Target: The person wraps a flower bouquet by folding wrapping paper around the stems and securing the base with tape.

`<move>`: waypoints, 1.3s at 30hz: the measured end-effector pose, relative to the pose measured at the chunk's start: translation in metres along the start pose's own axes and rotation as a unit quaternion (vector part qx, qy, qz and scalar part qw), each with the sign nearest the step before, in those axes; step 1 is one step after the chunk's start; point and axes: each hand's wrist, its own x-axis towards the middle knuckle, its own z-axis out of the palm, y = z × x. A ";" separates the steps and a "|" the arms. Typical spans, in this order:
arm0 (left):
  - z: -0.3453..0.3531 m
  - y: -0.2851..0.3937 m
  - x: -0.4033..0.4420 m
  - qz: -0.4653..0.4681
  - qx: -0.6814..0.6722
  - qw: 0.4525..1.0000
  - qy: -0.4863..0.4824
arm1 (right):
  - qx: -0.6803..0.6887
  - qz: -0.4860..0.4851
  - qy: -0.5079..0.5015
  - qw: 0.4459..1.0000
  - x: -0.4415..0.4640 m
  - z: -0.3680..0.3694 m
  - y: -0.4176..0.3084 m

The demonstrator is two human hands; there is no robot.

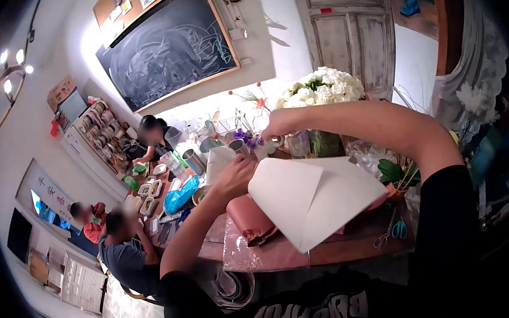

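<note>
The left hand (239, 174) is at the middle of the frame, fingers curled at the upper left edge of a folded white paper sheet (316, 198); whether it grips the sheet cannot be told. The right hand (281, 123) reaches in from the right, above the sheet, fingers bent close to the purple flowers (246, 138); what, if anything, it holds cannot be seen.

The white sheet lies right of centre, its lowest corner pointing down, over the counter (209, 250). A roll of reddish-pink wrapping paper (250, 217) shows from under its left side, and clear plastic (254, 258) covers the counter's near edge. Right of the sheet are scissors (382, 241) and teal-handled scissors (399, 229), with a leafy green plant (391, 170) above them. White roses (331, 88) stand behind the right forearm, at the upper middle.

Left of centre, a blue plastic bag (181, 196) sits near food containers (148, 205). A person in a dark grey shirt (121, 254) sits at the lower left.
</note>
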 end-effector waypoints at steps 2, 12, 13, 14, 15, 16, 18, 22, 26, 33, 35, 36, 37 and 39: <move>0.009 -0.005 -0.011 -0.067 0.045 0.996 -0.043 | -0.006 -0.016 0.014 1.000 0.010 0.004 -0.029; 0.025 -0.020 -0.046 -0.239 0.137 0.958 -0.077 | -0.009 -0.033 0.076 0.997 0.092 0.025 -0.096; 0.023 -0.017 -0.050 -0.212 0.189 0.958 -0.051 | 0.003 -0.016 0.057 0.998 0.091 0.022 -0.099; 0.022 -0.012 -0.055 -0.215 0.192 0.956 -0.050 | 0.077 -0.044 0.034 0.995 0.086 0.023 -0.093; 0.019 -0.007 -0.061 -0.208 0.224 0.952 -0.038 | 0.096 -0.022 0.020 0.995 0.092 0.024 -0.089; 0.015 -0.004 -0.065 -0.200 0.256 0.946 -0.025 | 0.116 -0.001 0.008 0.993 0.104 0.026 -0.083; 0.002 0.004 -0.067 -0.187 0.297 0.936 0.002 | 0.125 0.019 -0.021 0.992 0.116 0.028 -0.071; 0.007 0.009 -0.072 -0.163 0.312 0.935 -0.040 | 0.061 0.048 -0.063 0.995 0.132 0.037 -0.089; 0.033 0.004 -0.080 -0.256 0.263 0.928 -0.067 | 0.127 -0.030 -0.045 0.991 0.122 0.069 -0.103; 0.054 -0.009 -0.105 -0.360 0.277 0.881 -0.131 | -0.009 -0.082 0.016 0.997 0.092 0.103 -0.120; 0.063 -0.006 -0.110 -0.375 0.264 0.878 -0.138 | 0.023 -0.089 0.010 0.996 0.095 0.113 -0.115; 0.065 -0.005 -0.112 -0.385 0.248 0.877 -0.143 | 0.057 -0.091 0.005 0.994 0.095 0.117 -0.114; 0.066 -0.004 -0.114 -0.373 0.248 0.880 -0.158 | -0.003 -0.130 0.009 0.992 0.095 0.120 -0.113; 0.068 0.003 -0.116 -0.385 0.231 0.876 -0.175 | 0.052 -0.096 0.001 0.994 0.093 0.133 -0.113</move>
